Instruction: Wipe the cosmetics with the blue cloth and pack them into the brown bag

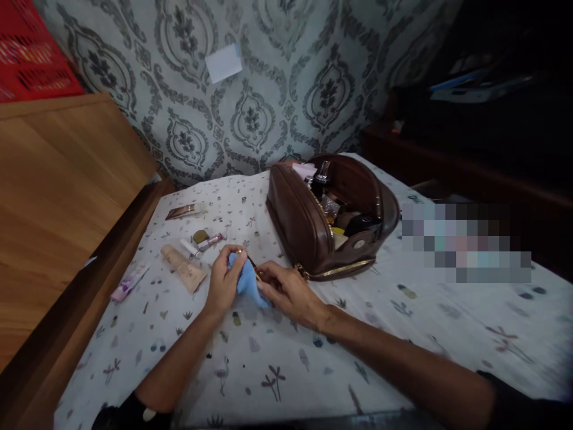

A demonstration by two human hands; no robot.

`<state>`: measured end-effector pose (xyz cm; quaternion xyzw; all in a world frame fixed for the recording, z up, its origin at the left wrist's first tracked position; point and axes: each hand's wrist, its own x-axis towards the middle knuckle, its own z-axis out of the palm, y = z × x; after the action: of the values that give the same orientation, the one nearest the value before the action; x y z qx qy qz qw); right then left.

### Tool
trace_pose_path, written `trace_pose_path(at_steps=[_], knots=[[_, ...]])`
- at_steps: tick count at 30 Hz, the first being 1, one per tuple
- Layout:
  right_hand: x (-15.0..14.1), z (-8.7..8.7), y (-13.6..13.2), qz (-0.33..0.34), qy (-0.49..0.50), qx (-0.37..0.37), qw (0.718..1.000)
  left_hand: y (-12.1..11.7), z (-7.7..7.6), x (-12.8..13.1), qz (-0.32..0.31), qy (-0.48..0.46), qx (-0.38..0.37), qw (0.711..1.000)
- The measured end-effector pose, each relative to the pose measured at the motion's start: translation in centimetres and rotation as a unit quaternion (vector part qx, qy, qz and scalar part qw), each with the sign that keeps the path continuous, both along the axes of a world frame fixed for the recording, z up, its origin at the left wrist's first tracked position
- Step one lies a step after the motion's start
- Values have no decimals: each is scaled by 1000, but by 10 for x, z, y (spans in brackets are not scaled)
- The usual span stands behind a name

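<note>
My left hand (224, 278) is closed around a light blue cloth (247, 283), which wraps one end of a thin dark stick-like item (253, 265) with a gold band. My right hand (286, 289) pinches the same stick and touches the cloth from the right. Both hands hover just above a bed sheet (313, 358) printed with small plants and birds. An open brown toiletry bag (331, 218), full of bottles and small cosmetics, stands just beyond my right hand.
Left of my hands lie a beige tube (182, 269), a pink tube (129, 282), a small white tube (190, 248), a pinkish stick (210, 241) and a flat brown case (181, 211). A wooden board (54, 197) borders the bed's left side; patterned wallpaper (268, 89) rises behind.
</note>
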<state>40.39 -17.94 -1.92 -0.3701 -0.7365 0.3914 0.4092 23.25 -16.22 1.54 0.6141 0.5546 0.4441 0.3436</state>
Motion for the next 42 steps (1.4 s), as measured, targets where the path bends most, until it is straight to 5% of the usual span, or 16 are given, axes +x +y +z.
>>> trace_pose_path(at_steps=[6, 10, 16, 26, 34, 42], knots=[[-10, -2, -4, 71, 186, -190, 961, 0, 0, -7, 25, 84, 74, 993], [-10, -1, -8, 78, 215, -170, 959, 5, -4, -17, 21, 82, 72, 994], [-2, 5, -9, 74, 191, -166, 965, 7, -7, -29, -9, -59, -20, 998], [-8, -1, 1, 97, 336, -316, 882, 6, -2, -15, -20, -186, -63, 980], [-3, 11, 4, 44, 424, -378, 822, -5, -3, -16, -118, -56, -1, 991], [-4, 10, 3, 60, 435, -377, 815, -9, -1, -19, -141, -57, 5, 988]])
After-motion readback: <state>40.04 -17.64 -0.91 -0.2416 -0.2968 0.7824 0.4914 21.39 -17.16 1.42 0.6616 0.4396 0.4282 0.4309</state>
